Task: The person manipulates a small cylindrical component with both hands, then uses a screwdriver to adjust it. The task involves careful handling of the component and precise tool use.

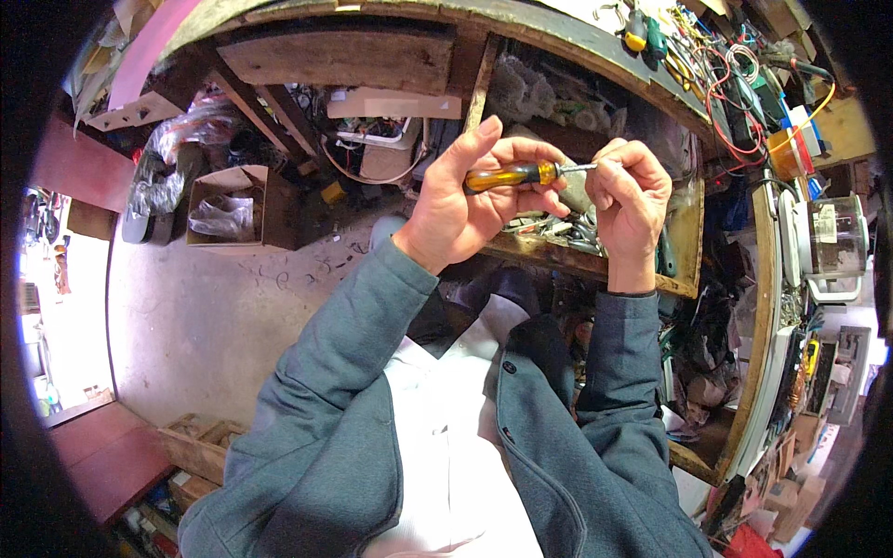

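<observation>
Head view, left hand: the left hand [465, 209] is closed around the amber handle of a screwdriver [510, 175], thumb raised behind it, and holds the tool level in the air.
Head view, right hand: the right hand [631, 191] is curled narrow, its fingertips [603, 169] pinched about the tip end of the metal shaft; whether a small part sits between them cannot be told.
Where the tool is: it is held above an open wooden drawer [684, 279], over the drawer's left half, touching nothing but the two hands.
Drawer: it is filled with loose metal parts, seen only in part behind the hands.
Around: a cluttered workbench [763, 307] runs along the right, with tangled red wires [721, 98] near its far end; a cardboard box [244, 209] stands on the floor to the left.
Progress, as a judgement: the screwdriver is out and in hand and its tip is being handled; it is set to no screw, so any driving looks not yet begun.
</observation>
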A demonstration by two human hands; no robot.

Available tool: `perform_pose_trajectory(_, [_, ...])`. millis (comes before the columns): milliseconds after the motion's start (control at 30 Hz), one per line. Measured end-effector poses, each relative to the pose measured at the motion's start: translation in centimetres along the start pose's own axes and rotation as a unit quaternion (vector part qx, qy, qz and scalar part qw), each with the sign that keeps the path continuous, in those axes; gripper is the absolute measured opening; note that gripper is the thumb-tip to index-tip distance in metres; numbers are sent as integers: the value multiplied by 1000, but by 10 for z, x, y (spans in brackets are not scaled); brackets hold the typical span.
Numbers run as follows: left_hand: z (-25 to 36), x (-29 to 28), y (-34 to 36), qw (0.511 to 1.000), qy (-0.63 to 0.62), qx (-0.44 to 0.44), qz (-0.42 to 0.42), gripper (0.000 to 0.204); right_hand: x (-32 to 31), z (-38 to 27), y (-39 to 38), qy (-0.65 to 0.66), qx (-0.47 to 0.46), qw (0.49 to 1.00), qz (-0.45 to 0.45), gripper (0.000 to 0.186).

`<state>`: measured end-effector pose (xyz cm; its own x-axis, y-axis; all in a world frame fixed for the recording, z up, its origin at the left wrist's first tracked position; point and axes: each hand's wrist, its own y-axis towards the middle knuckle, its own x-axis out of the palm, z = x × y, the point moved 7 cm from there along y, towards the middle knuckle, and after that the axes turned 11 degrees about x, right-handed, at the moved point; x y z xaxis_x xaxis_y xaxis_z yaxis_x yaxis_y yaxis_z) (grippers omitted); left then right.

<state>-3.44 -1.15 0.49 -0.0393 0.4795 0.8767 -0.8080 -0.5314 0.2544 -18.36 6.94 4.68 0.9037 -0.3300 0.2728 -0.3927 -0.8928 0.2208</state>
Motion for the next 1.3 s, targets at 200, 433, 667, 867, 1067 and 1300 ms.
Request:
perform_pose_trajectory(200, [-1, -3, 1, 1000, -8, -13, 14, 79, 6, 3, -1, 0, 44, 999, 6, 5])
perform_pose_trajectory(433, [-2, 2, 1, 1000, -23, -6, 3, 74, 9, 3, -1, -41, 29, 999, -12, 9])
perform_pose_trajectory(667, [-2, 4, 1, 1000, -25, -12, -15, 70, 9, 0, -2, -38, 10, 999, -17, 7])
perform_pose_trajectory(867, [-2, -2, 2, 1000, 7, 14, -4, 67, 9, 1, -3, -46, 3, 999, -14, 7])
perform_pose_trajectory(1067, [-2, 5, 1, 999, -23, -14, -21, 67, 7, -1, -3, -57, -5, 998, -9, 8])
perform_pose_trajectory(1300, [-1, 0, 3, 999, 43, 1, -7, 74, 7, -2, -4, -56, -19, 998, -14, 5])
